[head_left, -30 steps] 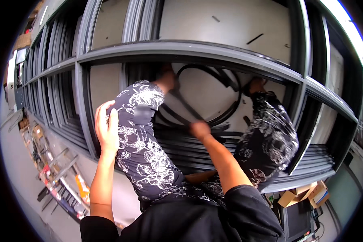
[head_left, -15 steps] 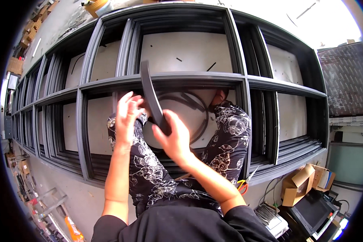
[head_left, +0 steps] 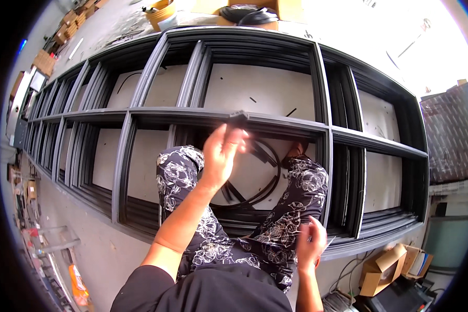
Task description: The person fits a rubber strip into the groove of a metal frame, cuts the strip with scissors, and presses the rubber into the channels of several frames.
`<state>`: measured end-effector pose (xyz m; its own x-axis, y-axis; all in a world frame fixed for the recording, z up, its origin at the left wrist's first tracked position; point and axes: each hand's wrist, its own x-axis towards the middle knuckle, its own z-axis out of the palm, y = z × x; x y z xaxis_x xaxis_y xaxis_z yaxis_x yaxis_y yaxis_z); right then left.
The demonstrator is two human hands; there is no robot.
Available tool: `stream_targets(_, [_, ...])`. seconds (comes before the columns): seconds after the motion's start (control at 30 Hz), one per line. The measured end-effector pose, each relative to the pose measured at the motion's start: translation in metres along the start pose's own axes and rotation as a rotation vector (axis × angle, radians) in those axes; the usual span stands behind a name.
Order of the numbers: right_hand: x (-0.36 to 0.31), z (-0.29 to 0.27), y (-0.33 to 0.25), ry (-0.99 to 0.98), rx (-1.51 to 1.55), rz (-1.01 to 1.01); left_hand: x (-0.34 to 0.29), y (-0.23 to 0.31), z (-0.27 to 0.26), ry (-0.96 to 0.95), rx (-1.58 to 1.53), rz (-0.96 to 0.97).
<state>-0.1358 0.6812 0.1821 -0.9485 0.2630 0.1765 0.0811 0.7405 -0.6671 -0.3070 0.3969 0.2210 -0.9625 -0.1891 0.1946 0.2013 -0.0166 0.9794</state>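
My left hand (head_left: 221, 158) is closed on a short dark strip (head_left: 238, 118), whose end sticks up beyond the fingers, over the middle bar of the grey frame (head_left: 275, 120). The strip looks like black rubber or plastic, and most of it is hidden by the hand. At my right thigh, my right hand (head_left: 311, 242) is curled and smeared by motion. It lies over scissors, with a bit of orange handle (head_left: 317, 262) showing beside the wrist; whether the fingers grip them is hidden. Loops of black strip (head_left: 276, 182) rest on the floor between my legs, inside the frame.
Stacked grey frames with crossbars surround my legs and run far to the left. Behind them stand a yellow bucket (head_left: 161, 15) and a cardboard box with coiled black strip (head_left: 249, 15). At the lower right are an open carton (head_left: 382, 270) and cables. A wrapped stack (head_left: 452, 138) stands at the right.
My right hand has let go of the long strip and moved down right to the scissors. My left hand has moved right and now holds the strip, which is seen nearly end-on. The view has shifted.
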Motion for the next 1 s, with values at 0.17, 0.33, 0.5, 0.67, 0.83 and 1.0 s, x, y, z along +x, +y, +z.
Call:
stream_targets(0.17, [-0.096,-0.065,0.156,-0.132,-0.602,0.37,-0.025,-0.008,0.021,-0.151,-0.187,-0.219])
stream_targets(0.33, [-0.126,-0.043,0.174,-0.275,-0.687,0.506,-0.031,0.001,0.029,-0.268,-0.34,-0.399])
stream_targets(0.5, [-0.129,-0.025,0.187,-0.154,-0.651,0.422,-0.034,0.008,0.024,-0.449,-0.395,-0.513])
stream_targets(0.67, [-0.139,-0.029,0.219,-0.074,-0.437,0.471,-0.046,0.011,0.029,-0.468,-0.544,-0.675])
stream_targets(0.83, [-0.132,-0.05,0.255,0.183,0.245,0.915,-0.051,0.012,0.028,-0.604,-0.502,-0.648])
stream_targets(1.0, [-0.004,-0.073,0.038,-0.239,0.752,0.695,-0.056,0.023,0.028,-0.675,-0.393,-0.664])
